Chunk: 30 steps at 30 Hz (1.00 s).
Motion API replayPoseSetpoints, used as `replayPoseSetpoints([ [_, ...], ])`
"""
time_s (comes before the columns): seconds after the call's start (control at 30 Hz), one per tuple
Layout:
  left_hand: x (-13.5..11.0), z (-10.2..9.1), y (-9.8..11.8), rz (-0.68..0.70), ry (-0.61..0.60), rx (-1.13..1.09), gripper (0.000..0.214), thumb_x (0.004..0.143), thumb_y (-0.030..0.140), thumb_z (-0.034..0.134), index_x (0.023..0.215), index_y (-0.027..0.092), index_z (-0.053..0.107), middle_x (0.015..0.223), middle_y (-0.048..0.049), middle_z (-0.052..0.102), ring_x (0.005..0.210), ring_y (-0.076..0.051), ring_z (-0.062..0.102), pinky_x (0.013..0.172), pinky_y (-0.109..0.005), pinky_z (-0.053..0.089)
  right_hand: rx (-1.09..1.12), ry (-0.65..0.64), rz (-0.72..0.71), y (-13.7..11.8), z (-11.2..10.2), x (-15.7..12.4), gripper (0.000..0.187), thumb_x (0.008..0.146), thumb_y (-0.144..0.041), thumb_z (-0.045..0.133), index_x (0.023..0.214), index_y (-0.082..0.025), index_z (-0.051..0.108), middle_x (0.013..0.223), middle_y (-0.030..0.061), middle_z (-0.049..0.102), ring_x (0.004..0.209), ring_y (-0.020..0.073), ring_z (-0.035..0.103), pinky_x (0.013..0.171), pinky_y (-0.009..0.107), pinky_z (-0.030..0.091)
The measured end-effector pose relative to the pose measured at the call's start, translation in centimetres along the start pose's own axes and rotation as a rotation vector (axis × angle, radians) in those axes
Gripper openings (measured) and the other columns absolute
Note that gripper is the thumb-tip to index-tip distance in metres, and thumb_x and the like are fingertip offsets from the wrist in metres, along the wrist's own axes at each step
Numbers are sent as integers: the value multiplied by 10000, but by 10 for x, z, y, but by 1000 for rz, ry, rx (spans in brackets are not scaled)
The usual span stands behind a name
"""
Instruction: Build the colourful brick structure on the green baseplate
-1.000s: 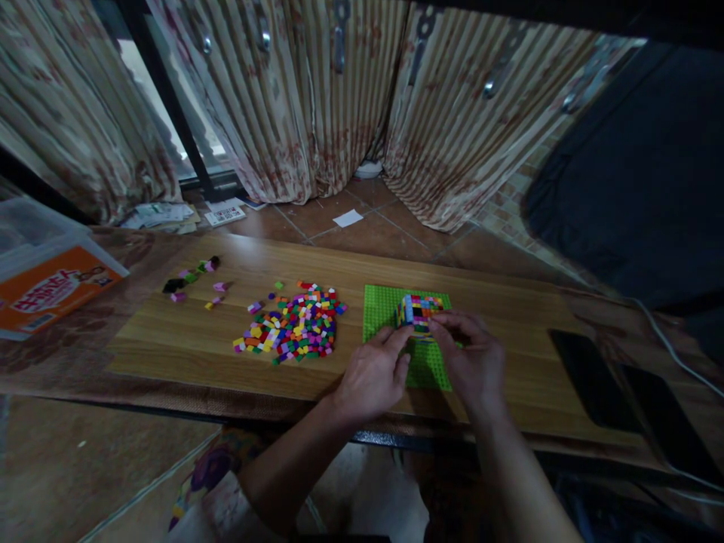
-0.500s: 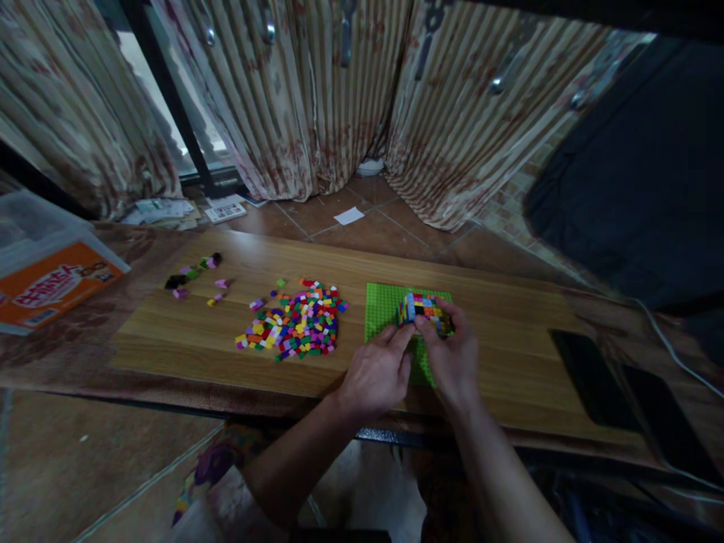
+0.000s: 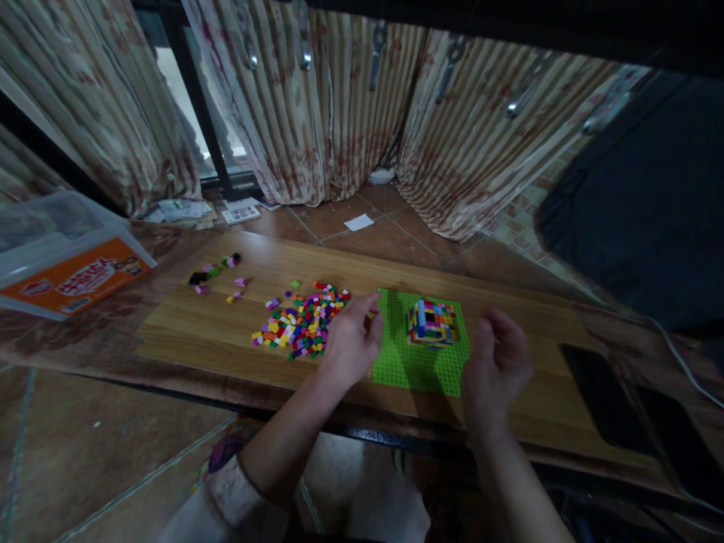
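Observation:
A multicoloured structure of toy bricks (image 3: 433, 323), box-shaped with a dark opening in its top, sits on a green studded baseplate (image 3: 390, 362). Left of the plate, my left hand (image 3: 351, 341) hovers at the right side of a heap of small loose bricks (image 3: 305, 320). Its fingers are loosely bent and apart, and no brick shows in them. My right hand (image 3: 498, 366), somewhat blurred, is raised off the plate's right edge with curled fingers apart from the thumb and nothing visible in it. Neither hand touches the structure.
At the table's left end lie several dark, green and pink pieces (image 3: 212, 271). A clear plastic box with an orange label (image 3: 84, 279) stands beyond them. Two dark flat devices, one nearer (image 3: 605, 400) and one further right (image 3: 679, 437), lie at the right end.
Both hands have let go of the brick structure and moved apart, the left toward the loose bricks and the right off to the right. The camera view has shifted slightly.

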<state>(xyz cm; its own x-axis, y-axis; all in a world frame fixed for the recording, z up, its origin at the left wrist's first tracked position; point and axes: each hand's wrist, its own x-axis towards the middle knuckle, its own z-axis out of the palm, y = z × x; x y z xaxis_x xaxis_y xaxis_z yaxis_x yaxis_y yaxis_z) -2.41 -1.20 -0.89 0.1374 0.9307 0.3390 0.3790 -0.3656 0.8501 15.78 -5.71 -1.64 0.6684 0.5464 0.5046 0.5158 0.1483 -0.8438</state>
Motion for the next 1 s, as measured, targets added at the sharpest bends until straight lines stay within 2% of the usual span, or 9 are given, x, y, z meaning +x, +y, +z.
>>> replayPoseSetpoints([
  [0.07,9,-11,-6,-50,123,-81,317,838,192,548,1141,161,637,927,-59,679,717,-140,617,717,-262,489,4,-39,-71,-9,0,-5,244,876,-336,567,1029,-171,661,960,66,670,863,179,630,799,334,488],
  [0.1,13,-17,-9,-80,177,-131,316,829,201,560,1131,154,641,908,-55,679,710,-138,614,689,-252,483,7,-110,-99,-13,2,-10,213,881,-322,564,1004,-181,667,935,56,674,845,175,632,793,330,490],
  [0.27,27,-42,-17,-228,411,-396,315,772,202,608,1073,128,662,832,-30,665,678,-110,584,630,-220,454,-48,-706,-225,-25,21,-45,170,899,-291,535,958,-225,680,895,39,676,829,177,633,753,318,504],
  [0.37,31,-49,-17,-316,474,-536,296,724,207,652,1007,126,677,771,-5,644,633,-93,560,601,-208,443,-96,-876,-251,-25,35,-63,182,898,-271,535,1006,-230,675,950,53,673,900,199,625,807,346,502],
  [0.5,32,-50,-14,-384,460,-614,269,712,193,658,973,128,680,698,19,618,548,-67,502,549,-193,413,-130,-922,-305,-25,49,-77,174,889,-246,554,1005,-226,682,983,62,658,938,213,599,847,358,485],
  [0.73,34,-57,-14,-360,504,-672,229,697,162,659,921,121,678,675,23,608,518,-53,483,509,-184,374,-183,-955,-419,-22,61,-85,157,885,-211,543,947,-210,687,951,66,639,917,222,563,831,359,459],
  [1.0,35,-77,-16,-373,584,-795,237,659,170,680,893,132,670,722,18,620,508,-40,495,512,-182,390,-232,-925,-364,-16,63,-83,155,904,-249,511,889,-213,661,880,59,650,886,217,582,817,357,456],
])
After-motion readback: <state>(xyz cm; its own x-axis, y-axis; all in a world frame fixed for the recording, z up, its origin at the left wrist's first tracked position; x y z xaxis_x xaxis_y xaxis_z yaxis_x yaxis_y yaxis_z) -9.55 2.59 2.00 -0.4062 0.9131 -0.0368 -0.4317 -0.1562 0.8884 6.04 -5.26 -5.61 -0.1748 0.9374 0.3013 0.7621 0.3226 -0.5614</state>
